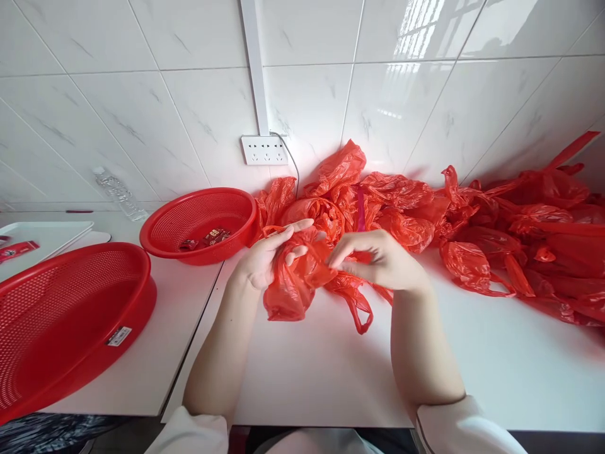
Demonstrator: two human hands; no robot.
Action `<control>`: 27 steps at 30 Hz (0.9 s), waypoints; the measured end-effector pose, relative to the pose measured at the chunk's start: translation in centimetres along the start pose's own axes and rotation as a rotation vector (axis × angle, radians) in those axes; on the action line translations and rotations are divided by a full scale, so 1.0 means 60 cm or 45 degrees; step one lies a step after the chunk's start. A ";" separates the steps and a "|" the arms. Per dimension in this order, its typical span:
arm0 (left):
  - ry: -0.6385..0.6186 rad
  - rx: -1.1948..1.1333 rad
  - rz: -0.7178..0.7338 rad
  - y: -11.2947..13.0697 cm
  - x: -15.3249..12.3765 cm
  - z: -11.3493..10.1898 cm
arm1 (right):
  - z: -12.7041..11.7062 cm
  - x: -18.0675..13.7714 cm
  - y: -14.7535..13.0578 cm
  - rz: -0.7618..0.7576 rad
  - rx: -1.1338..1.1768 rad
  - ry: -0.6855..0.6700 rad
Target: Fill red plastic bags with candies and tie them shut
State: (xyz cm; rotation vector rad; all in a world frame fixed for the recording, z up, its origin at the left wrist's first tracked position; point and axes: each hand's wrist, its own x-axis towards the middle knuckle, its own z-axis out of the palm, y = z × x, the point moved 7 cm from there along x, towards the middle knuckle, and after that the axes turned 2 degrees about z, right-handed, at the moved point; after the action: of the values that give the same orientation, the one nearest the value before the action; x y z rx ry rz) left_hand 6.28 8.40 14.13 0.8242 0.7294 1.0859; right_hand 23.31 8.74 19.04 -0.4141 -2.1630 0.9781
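Observation:
A crumpled red plastic bag [290, 290] is held up between both hands over the white table. My left hand [271, 252] is wrapped around its gathered upper part, the thumb stretched along the top. From the other side, my right hand [378, 258] pinches a strip of the bag between thumb and fingers. Another red bag's loop handle [362, 315] lies on the table just below my right hand. What the held bag contains, if anything, cannot be made out.
Piled red plastic bags [477, 233] line the wall to the right. On the left stand a round red basket [155, 230] with small dark packets [215, 237], a larger red basket [137, 302], a white tray [61, 228] and a leaning clear bottle [118, 192]. A socket strip [265, 150] is on the wall.

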 end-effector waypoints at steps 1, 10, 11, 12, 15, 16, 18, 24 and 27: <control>-0.004 0.015 0.000 0.000 -0.002 0.003 | 0.015 -0.003 -0.001 0.032 -0.040 -0.177; 0.074 0.889 0.076 -0.013 -0.014 0.023 | 0.048 0.022 0.063 0.318 0.170 -0.141; 0.125 1.002 0.083 -0.010 -0.014 0.016 | 0.054 0.024 0.072 0.346 0.172 -0.188; 0.198 1.123 0.118 -0.004 -0.015 0.008 | 0.057 0.026 0.079 0.357 0.168 -0.203; 0.458 1.475 0.394 0.029 -0.022 -0.005 | 0.056 0.032 0.090 0.339 0.061 -0.183; 0.514 1.557 0.523 0.039 -0.025 -0.001 | 0.056 0.033 0.093 0.345 0.021 -0.179; 0.504 1.609 0.747 0.047 -0.027 0.015 | 0.060 0.033 0.105 0.417 0.053 -0.184; 0.148 1.262 0.934 0.030 -0.009 0.046 | 0.075 0.032 0.132 0.687 0.543 -0.180; 0.101 1.272 0.981 0.030 -0.006 0.048 | 0.063 0.045 0.112 0.439 0.453 -0.110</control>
State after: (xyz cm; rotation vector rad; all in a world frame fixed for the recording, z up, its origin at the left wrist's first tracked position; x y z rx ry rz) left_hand 7.78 7.87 17.18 2.0382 1.0748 1.4236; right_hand 18.70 12.69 13.56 -0.5891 -1.9714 1.5662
